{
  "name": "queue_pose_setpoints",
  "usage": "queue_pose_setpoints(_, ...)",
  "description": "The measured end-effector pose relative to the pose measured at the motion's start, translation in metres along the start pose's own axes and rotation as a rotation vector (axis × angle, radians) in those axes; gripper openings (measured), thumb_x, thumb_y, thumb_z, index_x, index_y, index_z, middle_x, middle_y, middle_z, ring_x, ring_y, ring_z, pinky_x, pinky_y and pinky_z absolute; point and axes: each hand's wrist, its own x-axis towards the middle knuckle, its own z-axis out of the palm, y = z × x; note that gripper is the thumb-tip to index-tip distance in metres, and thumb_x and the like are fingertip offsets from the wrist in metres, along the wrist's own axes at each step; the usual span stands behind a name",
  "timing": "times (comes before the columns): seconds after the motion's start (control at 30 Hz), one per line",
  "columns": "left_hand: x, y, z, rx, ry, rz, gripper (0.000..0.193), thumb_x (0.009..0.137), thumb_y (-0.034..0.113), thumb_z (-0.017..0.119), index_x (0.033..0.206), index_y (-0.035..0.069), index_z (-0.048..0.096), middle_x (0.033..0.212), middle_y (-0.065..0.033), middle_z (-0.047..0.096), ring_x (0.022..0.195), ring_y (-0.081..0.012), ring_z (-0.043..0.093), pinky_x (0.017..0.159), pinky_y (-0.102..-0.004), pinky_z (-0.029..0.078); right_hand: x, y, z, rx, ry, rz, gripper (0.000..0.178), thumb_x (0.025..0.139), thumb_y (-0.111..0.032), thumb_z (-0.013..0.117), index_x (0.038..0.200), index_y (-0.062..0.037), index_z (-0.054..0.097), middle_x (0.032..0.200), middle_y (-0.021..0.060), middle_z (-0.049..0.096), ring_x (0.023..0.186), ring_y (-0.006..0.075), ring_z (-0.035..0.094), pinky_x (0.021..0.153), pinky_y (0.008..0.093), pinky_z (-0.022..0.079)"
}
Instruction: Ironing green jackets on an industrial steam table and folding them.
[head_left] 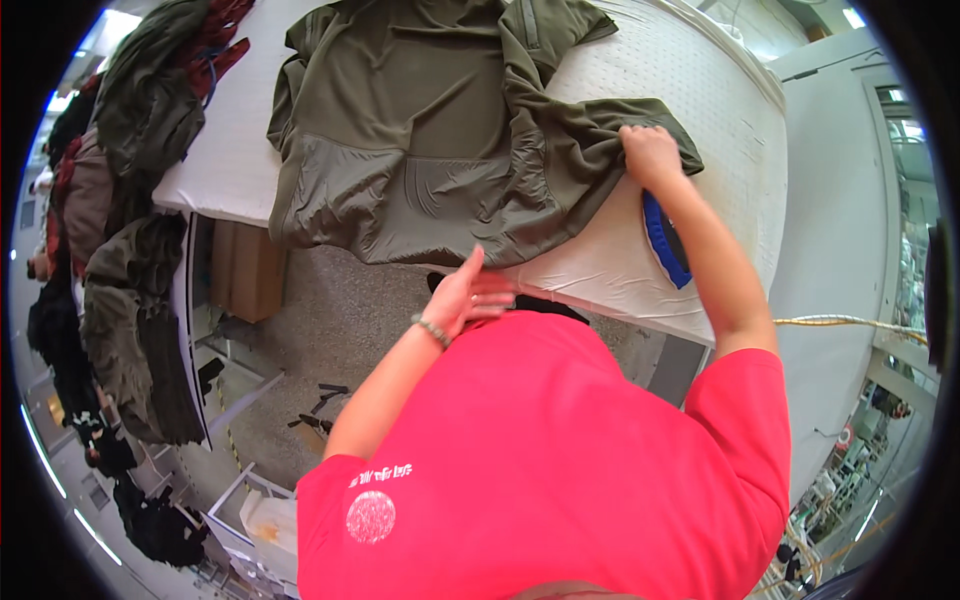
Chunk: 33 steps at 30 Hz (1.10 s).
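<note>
An olive-green jacket (pixel 445 105) lies spread over the white padded table (pixel 700 95), its smooth lower panels hanging toward the near edge. My right hand (pixel 652 153) is closed on the jacket's cloth at the right, near the end of what looks like a sleeve. Just below the jacket's hem, my left hand (pixel 470 295) is held in front of my body with fingers stretched and apart, slightly blurred, holding nothing. A bracelet circles the left wrist. Beside my right forearm, a blue-edged dark object (pixel 666 240) lies on the table, partly hidden by the arm.
Several dark green and red garments (pixel 150 120) hang or lie in a heap along the left. A cardboard box (pixel 247 270) stands under the table's left part. A yellowish hose (pixel 850 323) runs off at the right, by a pale wall panel (pixel 825 200).
</note>
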Motion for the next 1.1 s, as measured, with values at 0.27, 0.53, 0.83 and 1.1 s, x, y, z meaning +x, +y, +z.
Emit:
queue_pose_setpoints(0.27, -0.069, 0.167, 0.025, 0.008, 0.136, 1.222, 0.030, 0.100, 0.022, 0.060, 0.116, -0.003, 0.066, 0.106, -0.0140, 0.072, 0.091, -0.0250, 0.071, 0.083, -0.0418, 0.059, -0.036, 0.079, -0.146, 0.458, 1.036, 0.002, 0.023, 0.082, 0.001, 0.061, 0.102, -0.0100, 0.066, 0.090, 0.0129, 0.069, 0.079, 0.0325, 0.067, 0.069, 0.0391, 0.052)
queue_pose_setpoints(0.53, -0.079, 0.105, -0.009, -0.431, 0.484, 1.200, 0.050, 0.104, 0.038, 0.051, 0.141, 0.004, 0.050, 0.144, -0.0111, 0.053, 0.133, -0.0263, 0.049, 0.114, -0.0432, 0.035, -0.167, -0.040, -0.098, 0.799, -0.001, -0.632, 0.031, 0.069, -0.003, 0.067, 0.099, -0.0051, 0.066, 0.092, 0.0143, 0.069, 0.081, 0.0334, 0.067, 0.067, 0.0405, 0.055)
queue_pose_setpoints(0.83, 0.036, -0.080, -0.021, -0.236, 0.801, 0.361, 0.062, 0.089, 0.050, 0.074, 0.118, -0.004, 0.059, 0.111, -0.0098, 0.067, 0.093, -0.0231, 0.067, 0.080, -0.0397, 0.056, -0.065, -0.079, -0.069, 0.889, -0.167, -0.170, 0.043, 0.088, -0.041, 0.071, 0.110, -0.0048, 0.066, 0.099, 0.0162, 0.071, 0.092, 0.0324, 0.070, 0.081, 0.0413, 0.054)
queue_pose_setpoints(1.1, -0.011, -0.083, -0.023, -0.315, 0.694, 0.872, 0.049, 0.095, 0.048, 0.067, 0.110, 0.002, 0.062, 0.100, -0.0079, 0.069, 0.083, -0.0191, 0.067, 0.072, -0.0365, 0.058, -0.048, -0.116, 0.001, 0.452, -0.063, -0.183, 0.036, 0.091, -0.038, 0.069, 0.097, -0.0030, 0.064, 0.087, 0.0178, 0.070, 0.085, 0.0356, 0.068, 0.075, 0.0443, 0.053)
